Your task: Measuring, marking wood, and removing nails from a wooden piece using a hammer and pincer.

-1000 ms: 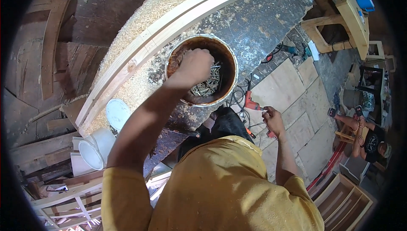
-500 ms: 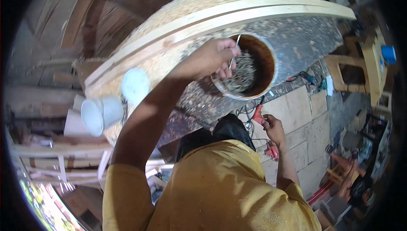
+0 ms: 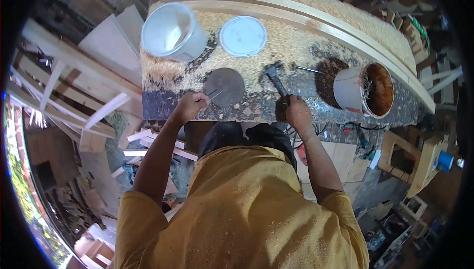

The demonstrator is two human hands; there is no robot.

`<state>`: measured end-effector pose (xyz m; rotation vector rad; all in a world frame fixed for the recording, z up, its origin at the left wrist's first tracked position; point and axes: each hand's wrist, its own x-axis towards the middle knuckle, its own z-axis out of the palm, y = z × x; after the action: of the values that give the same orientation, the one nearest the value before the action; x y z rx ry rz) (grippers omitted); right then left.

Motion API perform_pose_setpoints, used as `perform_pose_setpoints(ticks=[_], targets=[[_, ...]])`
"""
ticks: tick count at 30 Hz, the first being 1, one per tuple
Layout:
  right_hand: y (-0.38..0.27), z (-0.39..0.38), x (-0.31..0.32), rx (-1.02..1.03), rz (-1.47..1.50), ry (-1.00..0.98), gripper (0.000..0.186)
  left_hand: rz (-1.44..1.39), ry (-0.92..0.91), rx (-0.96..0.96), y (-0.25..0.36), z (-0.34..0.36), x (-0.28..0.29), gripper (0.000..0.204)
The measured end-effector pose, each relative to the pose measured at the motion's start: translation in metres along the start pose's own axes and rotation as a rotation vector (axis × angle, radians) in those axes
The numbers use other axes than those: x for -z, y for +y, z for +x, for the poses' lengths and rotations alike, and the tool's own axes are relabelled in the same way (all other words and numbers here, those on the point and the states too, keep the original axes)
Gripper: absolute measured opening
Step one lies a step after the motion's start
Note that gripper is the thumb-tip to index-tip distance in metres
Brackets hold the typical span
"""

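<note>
My left hand (image 3: 191,107) is pinched closed on a thin metal nail (image 3: 216,95), which points over the edge of a dark round disc (image 3: 228,85) on the workbench. My right hand (image 3: 299,114) is closed around the handle of a hammer (image 3: 275,77), whose dark head rests on the bench among wood shavings. To the right, a white bucket (image 3: 349,90) lies tipped in the view, its rust-brown inside showing with several nails near the mouth. A thin metal rod (image 3: 308,68) lies between hammer and bucket.
A translucent white tub (image 3: 174,34) and a white round lid (image 3: 243,36) stand at the bench's far left. Long wooden strips (image 3: 296,15) run along the far edge. Sawdust covers the worktop (image 3: 256,103). A wooden frame (image 3: 402,155) stands at the right, off the bench.
My left hand has left the bucket with a nail and moved left to the disc. My right hand has come up from beside the red drill onto the hammer. The view has swung left.
</note>
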<state>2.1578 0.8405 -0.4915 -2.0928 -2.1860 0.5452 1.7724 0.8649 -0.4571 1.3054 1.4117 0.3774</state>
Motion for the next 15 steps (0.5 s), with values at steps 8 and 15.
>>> perform_pose_setpoints(ticks=[8, 15], targets=[[-0.080, -0.031, 0.048, -0.099, 0.667, -0.015, 0.024, 0.049, 0.084, 0.069, -0.042, 0.037, 0.006, 0.023], [-0.182, -0.050, 0.101, 0.575, 1.161, 0.431, 0.014, 0.054, 0.077, -0.270, -0.066, 0.048, 0.011, 0.027]])
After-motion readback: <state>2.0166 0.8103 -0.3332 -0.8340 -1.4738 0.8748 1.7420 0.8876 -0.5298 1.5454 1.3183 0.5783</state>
